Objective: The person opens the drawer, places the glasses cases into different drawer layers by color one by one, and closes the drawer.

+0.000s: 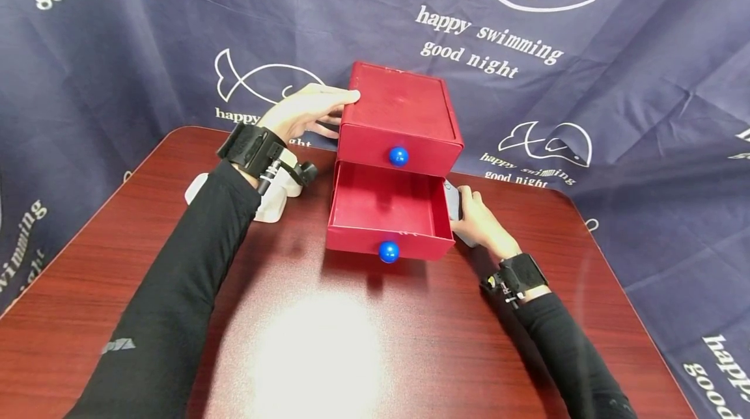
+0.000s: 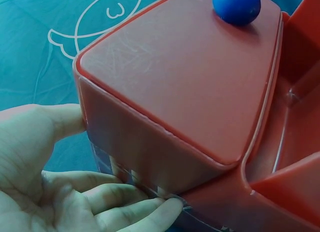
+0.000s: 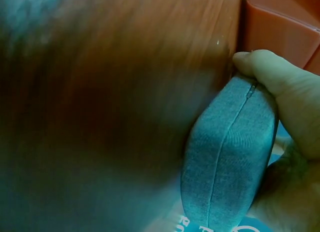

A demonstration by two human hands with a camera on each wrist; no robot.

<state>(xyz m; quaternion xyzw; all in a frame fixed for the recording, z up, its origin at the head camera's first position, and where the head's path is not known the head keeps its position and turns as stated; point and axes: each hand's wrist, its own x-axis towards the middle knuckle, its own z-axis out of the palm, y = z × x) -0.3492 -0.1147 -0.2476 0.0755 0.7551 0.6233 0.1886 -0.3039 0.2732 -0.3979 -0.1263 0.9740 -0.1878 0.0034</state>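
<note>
A red two-drawer box (image 1: 404, 103) stands on the table, its upper drawer closed and its lower drawer (image 1: 389, 201) pulled out. Each drawer front has a round blue knob (image 1: 399, 157). Against the box's left side rests my left hand (image 1: 307, 110), thumb at the top edge and the other fingers extended along the side wall; the left wrist view shows these fingers (image 2: 120, 197) touching it. To the right of the pulled-out drawer, my right hand (image 1: 477, 220) grips a grey fabric case (image 3: 230, 147) with a seam along its edge. The box partly hides this case in the head view.
White rounded objects (image 1: 272, 201) lie left of the box, partly covered by my left forearm. The brown wooden table (image 1: 492, 367) reflects a bright glare near its front. A dark blue curtain (image 1: 375, 9) with printed fish hangs right behind.
</note>
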